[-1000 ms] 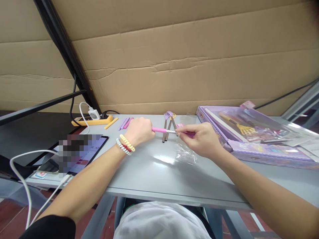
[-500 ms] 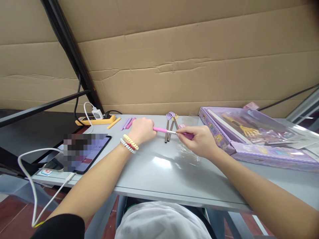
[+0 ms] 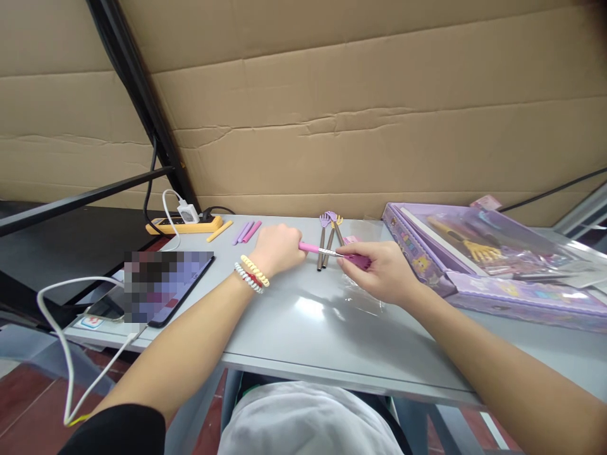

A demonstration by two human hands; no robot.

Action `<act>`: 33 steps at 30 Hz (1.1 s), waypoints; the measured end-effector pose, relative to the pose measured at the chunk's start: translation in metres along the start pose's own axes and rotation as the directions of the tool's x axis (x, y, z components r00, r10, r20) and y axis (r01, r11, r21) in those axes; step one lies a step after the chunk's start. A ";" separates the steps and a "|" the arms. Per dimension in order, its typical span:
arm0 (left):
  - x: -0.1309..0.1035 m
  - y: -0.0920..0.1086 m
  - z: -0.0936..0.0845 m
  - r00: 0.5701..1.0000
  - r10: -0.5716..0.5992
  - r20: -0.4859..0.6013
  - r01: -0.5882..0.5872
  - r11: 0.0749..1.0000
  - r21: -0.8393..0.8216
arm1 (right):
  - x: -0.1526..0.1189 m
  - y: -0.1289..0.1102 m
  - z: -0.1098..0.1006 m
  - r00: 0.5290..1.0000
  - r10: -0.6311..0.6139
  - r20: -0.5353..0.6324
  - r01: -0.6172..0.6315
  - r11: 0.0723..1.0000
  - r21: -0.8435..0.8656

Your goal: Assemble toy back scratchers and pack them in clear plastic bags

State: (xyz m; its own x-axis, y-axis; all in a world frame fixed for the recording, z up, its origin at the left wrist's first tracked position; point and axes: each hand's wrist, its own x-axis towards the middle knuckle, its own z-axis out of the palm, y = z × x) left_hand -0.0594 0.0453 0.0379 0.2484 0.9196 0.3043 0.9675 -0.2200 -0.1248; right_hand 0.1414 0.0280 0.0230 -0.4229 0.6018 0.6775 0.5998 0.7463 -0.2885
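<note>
Desk (image 3: 268,338) runs across the view; box (image 3: 521,296) on it, at the right hand's 3 o'clock; tablet (image 3: 177,291) at the left hand's 8. Left hand (image 3: 281,248) is closed in a fist around the handle end of the pink scratcher (image 3: 327,251); right hand (image 3: 379,272) pinches its claw end between thumb and fingers. Key relation: scratcher bridges the two hands over the desk, long axis about 9 to 3 o'clock, right end dipping slightly toward 4. It lies at the left hand's 3 and the right hand's 9 to 10; neither hand is nearer, both touch it. Three scratchers (image 3: 322,239) lie just beyond it at 12, claws away from the person; the loose tubes (image 3: 245,232) are at the left hand's 10. Wrapper (image 3: 363,297) lies by the right hand, toward 8. Hard to make out: box contents under shiny film, box cut off at 3 o'clock; tablet screen partly pixelated; left fingers mostly hidden behind the fist, handle end inside it; claw partly covered by right fingers; wrapper edges too clear to trace.
</note>
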 end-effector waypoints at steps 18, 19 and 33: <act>-0.012 0.015 0.003 0.881 0.424 -0.211 -0.454 0.883 -0.122 | -0.002 -0.010 0.006 0.999 0.006 0.049 -0.009 0.998 0.062; -0.012 0.015 0.003 0.875 0.432 -0.218 -0.464 0.877 -0.126 | -0.002 -0.009 0.006 0.998 0.025 0.055 -0.029 0.997 0.066; -0.005 0.008 0.003 0.913 0.349 -0.211 -0.380 0.915 -0.134 | 0.002 0.006 0.010 0.936 0.330 0.123 -0.351 0.897 0.268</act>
State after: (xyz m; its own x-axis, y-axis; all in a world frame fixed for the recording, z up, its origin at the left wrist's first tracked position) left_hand -0.0527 0.0395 0.0328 0.5741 0.6946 0.4335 0.7974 -0.5945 -0.1034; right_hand 0.1368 0.0364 0.0160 -0.2812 0.8445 0.4558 0.5050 0.5341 -0.6780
